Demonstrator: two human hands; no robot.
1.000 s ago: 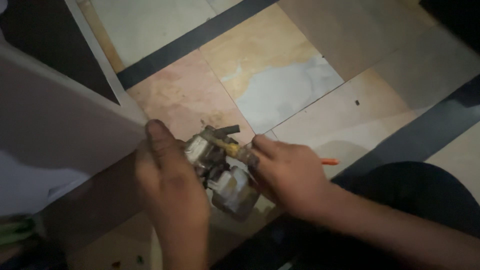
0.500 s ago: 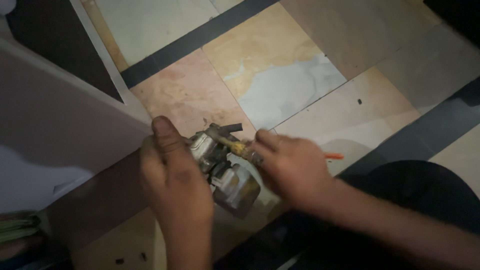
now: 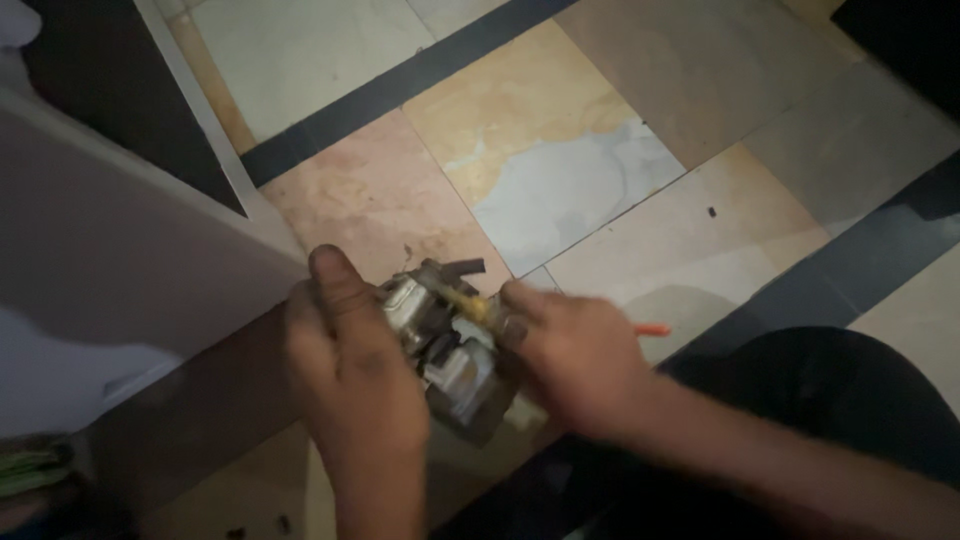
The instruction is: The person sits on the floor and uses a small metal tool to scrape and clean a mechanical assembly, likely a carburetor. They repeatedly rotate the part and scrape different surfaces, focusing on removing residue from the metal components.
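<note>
A grimy grey metal machine part [image 3: 452, 370], with a dark lug at its top, is held just above a tiled floor. My left hand [image 3: 355, 375] grips its left side, thumb pointing up. My right hand [image 3: 580, 365] is closed around a thin tool with a yellowish shaft [image 3: 468, 303] that presses onto the top of the part. An orange tip [image 3: 652, 329] sticks out from behind my right hand, probably the tool's handle end.
The floor [image 3: 560, 170] is made of beige, pink and grey tiles with dark strips between them. A white cabinet or panel [image 3: 110, 260] stands at the left. A dark rounded shape [image 3: 830, 410], maybe my leg, fills the lower right.
Both hands and the metal part have stayed nearly in place; my right hand has shifted slightly on the tool.
</note>
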